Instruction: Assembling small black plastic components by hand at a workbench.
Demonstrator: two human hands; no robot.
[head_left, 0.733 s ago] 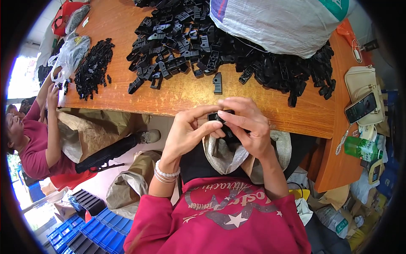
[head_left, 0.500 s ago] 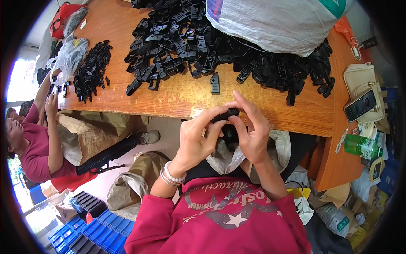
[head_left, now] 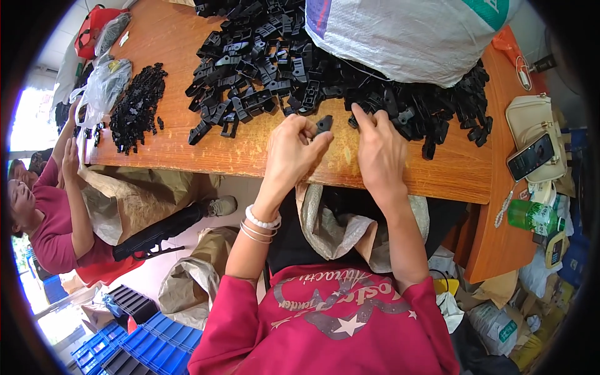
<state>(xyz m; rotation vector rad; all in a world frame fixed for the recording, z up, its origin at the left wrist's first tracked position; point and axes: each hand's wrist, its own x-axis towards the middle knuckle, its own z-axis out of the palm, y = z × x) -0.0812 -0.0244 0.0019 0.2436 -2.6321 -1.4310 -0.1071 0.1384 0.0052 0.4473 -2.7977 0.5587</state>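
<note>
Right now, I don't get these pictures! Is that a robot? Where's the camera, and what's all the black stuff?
No robot here, just a person working bare-handed. The camera is worn on their head and looks down, so their arms come in from below. Its wide, round lens makes straight edges look bent. On the brown table are a big pile of black plastic-looking parts and a white sack. The left hand pinches one black part. The right hand is at the pile's near edge; I can't tell if it holds anything.
</note>
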